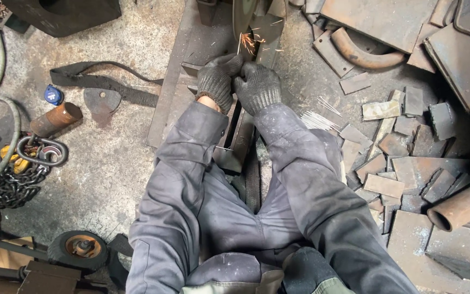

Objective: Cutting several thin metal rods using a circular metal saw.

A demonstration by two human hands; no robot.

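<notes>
Your left hand [217,80] and right hand [257,87] are both closed tight on a metal bar [239,136]. Sparks [247,42] fly just above your gloves

1. A rough grey concrete floor [121,179], dusty and stained, fills the scene.
2. On the right lie scattered rusty flat steel offcuts [403,158], with a rusty steel pipe [463,207] near them.
3. On the left sit a dark heavy chain [12,185], a black webbing strap [110,87] and a small blue tape measure [53,95].
4. At the near left stands a small black rubber wheel [80,247].
5. Light is even and dull.
</notes>
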